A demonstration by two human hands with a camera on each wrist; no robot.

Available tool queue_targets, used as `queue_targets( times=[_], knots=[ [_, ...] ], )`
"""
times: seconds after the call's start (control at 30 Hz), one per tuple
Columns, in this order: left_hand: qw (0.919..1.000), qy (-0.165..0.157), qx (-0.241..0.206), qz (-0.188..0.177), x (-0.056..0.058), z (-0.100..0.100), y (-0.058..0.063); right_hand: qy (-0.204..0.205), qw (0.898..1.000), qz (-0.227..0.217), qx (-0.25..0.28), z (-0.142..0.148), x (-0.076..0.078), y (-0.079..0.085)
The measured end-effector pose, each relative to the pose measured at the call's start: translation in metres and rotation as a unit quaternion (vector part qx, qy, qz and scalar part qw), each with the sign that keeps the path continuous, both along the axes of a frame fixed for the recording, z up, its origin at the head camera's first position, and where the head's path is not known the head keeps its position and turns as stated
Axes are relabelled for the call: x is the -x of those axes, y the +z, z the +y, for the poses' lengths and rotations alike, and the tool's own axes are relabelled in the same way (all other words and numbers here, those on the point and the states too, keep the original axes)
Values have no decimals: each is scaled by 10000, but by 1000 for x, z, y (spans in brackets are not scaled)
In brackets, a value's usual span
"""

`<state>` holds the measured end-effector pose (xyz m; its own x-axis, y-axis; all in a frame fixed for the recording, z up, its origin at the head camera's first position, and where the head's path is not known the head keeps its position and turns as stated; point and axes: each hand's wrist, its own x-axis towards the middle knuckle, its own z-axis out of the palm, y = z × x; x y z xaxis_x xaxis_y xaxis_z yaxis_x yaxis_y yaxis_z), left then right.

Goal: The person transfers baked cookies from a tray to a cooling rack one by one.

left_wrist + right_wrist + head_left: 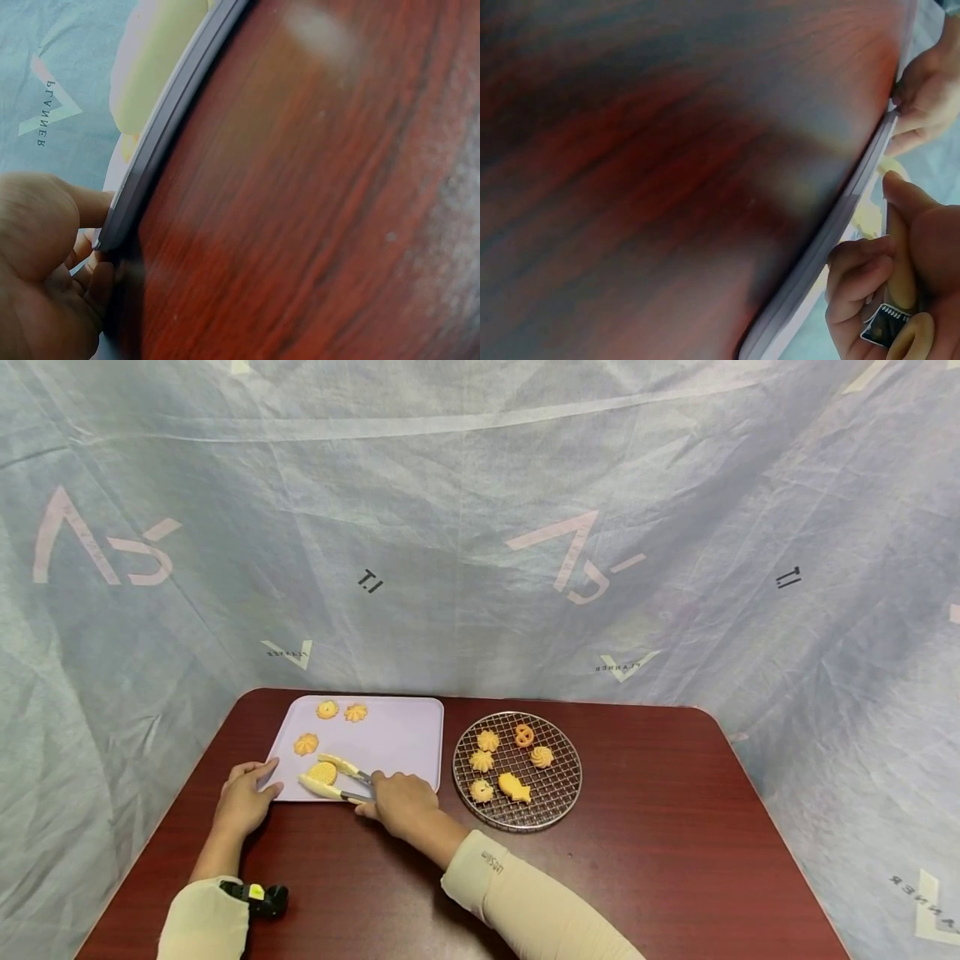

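Observation:
My right hand [405, 804] grips a pair of tongs [352, 795] with cream tips and grey arms; in the right wrist view, fingers and thumb are curled round the tongs' yellowish handle [901, 262]. Between the tips lies a round yellow cookie [322, 773], low over the lilac tray [397, 735]; whether both tips touch it I cannot tell. At the tray's near left corner is my left hand [246, 797]. The left wrist view shows its thumb [91, 208] and fingers pinching the tray's rim [142, 161]. Three flower-shaped cookies [306, 744] lie elsewhere on the tray.
Right of the tray stands a round wire rack [517, 820]. It bears several cookies, among them a fish-shaped cookie [513, 787], a pretzel [524, 735] and a swirled cookie [541, 757]. The dark red table [660, 843] meets a grey cloth backdrop [450, 527] behind.

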<state>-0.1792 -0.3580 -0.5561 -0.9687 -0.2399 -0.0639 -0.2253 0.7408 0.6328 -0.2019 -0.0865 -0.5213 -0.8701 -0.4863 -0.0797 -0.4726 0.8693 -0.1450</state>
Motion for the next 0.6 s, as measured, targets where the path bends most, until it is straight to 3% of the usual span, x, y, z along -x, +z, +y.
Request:
queue_targets(
  times=[0.23,0.6],
  knots=[
    [10000,19,-22,-12,0,0,-1,105,9998,17,138,2,0,-2],
    [10000,9,-32,2,0,-1,-1,-70,9990,-244,366,11,4,-2]
  ],
)
